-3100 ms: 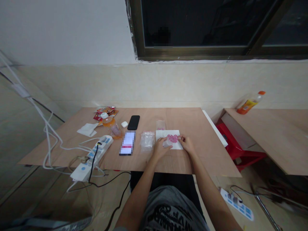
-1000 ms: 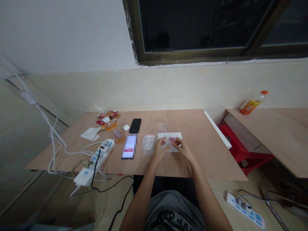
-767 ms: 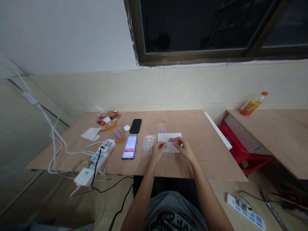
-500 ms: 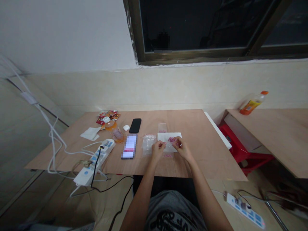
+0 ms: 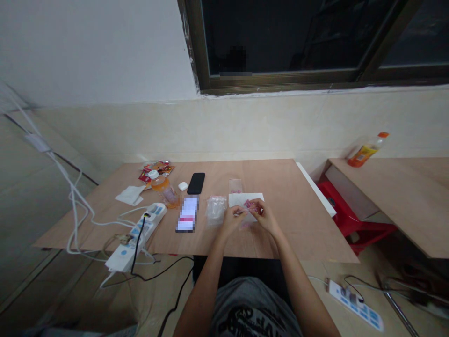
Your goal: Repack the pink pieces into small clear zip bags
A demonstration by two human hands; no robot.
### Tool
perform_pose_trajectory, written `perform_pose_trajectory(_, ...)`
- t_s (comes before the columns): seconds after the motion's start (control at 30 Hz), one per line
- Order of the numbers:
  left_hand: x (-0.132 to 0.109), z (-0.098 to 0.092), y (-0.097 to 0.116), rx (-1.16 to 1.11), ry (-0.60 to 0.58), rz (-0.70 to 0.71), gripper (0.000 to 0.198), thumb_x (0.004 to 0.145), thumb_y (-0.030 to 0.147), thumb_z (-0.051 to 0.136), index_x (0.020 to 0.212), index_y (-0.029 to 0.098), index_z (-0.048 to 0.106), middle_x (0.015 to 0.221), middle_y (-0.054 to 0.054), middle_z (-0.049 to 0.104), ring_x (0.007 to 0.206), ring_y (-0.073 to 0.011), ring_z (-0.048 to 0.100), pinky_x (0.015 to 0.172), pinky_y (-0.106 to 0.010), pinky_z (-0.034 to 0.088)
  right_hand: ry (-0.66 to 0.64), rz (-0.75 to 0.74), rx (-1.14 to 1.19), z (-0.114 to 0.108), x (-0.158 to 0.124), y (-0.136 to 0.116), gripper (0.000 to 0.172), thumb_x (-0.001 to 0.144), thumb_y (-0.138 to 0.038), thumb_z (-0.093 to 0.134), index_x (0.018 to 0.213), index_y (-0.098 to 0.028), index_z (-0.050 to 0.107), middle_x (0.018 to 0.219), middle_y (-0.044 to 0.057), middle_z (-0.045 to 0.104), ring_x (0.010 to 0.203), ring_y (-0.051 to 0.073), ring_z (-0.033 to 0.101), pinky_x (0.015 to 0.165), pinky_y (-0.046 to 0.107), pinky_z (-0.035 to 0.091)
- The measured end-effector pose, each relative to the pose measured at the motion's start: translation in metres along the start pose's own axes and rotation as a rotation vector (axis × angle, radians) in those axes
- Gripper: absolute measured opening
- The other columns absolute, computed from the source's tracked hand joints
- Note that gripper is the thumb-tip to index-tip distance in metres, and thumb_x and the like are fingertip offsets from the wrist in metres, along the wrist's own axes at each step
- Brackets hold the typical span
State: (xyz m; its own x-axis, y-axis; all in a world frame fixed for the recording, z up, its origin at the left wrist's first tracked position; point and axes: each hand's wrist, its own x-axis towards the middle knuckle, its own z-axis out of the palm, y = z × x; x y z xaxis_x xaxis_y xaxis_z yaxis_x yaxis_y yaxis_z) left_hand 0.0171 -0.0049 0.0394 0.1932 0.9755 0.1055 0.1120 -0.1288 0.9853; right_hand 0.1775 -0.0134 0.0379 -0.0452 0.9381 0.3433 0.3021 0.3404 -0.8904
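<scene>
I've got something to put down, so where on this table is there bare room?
Bare wood runs from the white paper right to the table edge, and along the back beyond the black phone. The left side is crowded: power strip, tissue, bottle, lit phone. The left hand and right hand pinch a small bag mid-table.

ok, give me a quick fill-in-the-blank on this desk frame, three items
1. The left hand and right hand both pinch one small clear bag; the loose beads on the white paper behind it are ____.
2. The white earbud case sits just ____ of the black phone.
3. The cable plugged into the power strip is ____.
Missing words: pink; left; black.
</scene>
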Motion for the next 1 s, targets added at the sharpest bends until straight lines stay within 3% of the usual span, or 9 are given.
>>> perform_pose_trajectory(0.37, -0.003, 0.001, 0.015, 0.050, 0.036, 0.033, 0.019, 0.075, 0.034, 0.063, 0.079, 0.016, 0.067, 0.083, -0.005, 0.069, 0.080, -0.0177, 0.063, 0.067, -0.025, 0.049, -0.020, -0.021, -0.035, -0.003, 0.002, -0.011, 0.018, 0.083, -0.032, 0.058, 0.097, -0.021, 0.059, 0.090, 0.005, 0.063, 0.074, 0.016, 0.055, 0.066, 0.029, 0.043)
perform_pose_trajectory(0.57, -0.005, 0.002, 0.022, 0.077, 0.043, 0.040, 0.021, 0.076, 0.037, 0.063, 0.074, 0.017, 0.068, 0.079, -0.005, 0.070, 0.077, -0.0182, 0.064, 0.065, -0.026, 0.049, 0.001, -0.032, -0.058, -0.003, 0.000, -0.018, 0.017, 0.084, -0.033, 0.057, 0.095, -0.021, 0.060, 0.089, 0.005, 0.064, 0.072, 0.017, 0.056, 0.065, 0.029, 0.044)
perform_pose_trajectory(0.83, -0.004, -0.001, 0.013, 0.038, 0.082, 0.000, 0.026, 0.078, 0.040, 0.061, 0.082, 0.016, 0.069, 0.085, -0.007, 0.071, 0.077, -0.0178, 0.064, 0.060, -0.024, 0.048, 0.121, 0.011, -0.136, -0.014, -0.001, -0.015, 0.019, 0.084, -0.036, 0.057, 0.094, -0.021, 0.062, 0.087, 0.006, 0.067, 0.061, 0.014, 0.053, 0.057, 0.027, 0.041)
perform_pose_trajectory(1.0, -0.004, -0.005, 0.011, 0.031, 0.086, 0.034, 0.028, 0.078, 0.043, 0.061, 0.078, 0.016, 0.069, 0.080, -0.006, 0.070, 0.076, -0.0175, 0.064, 0.059, -0.024, 0.047, 0.121, 0.016, -0.127, -0.020, -0.001, -0.009, 0.024, 0.084, -0.039, 0.058, 0.098, -0.021, 0.062, 0.087, 0.006, 0.068, 0.059, 0.014, 0.051, 0.055, 0.027, 0.040)
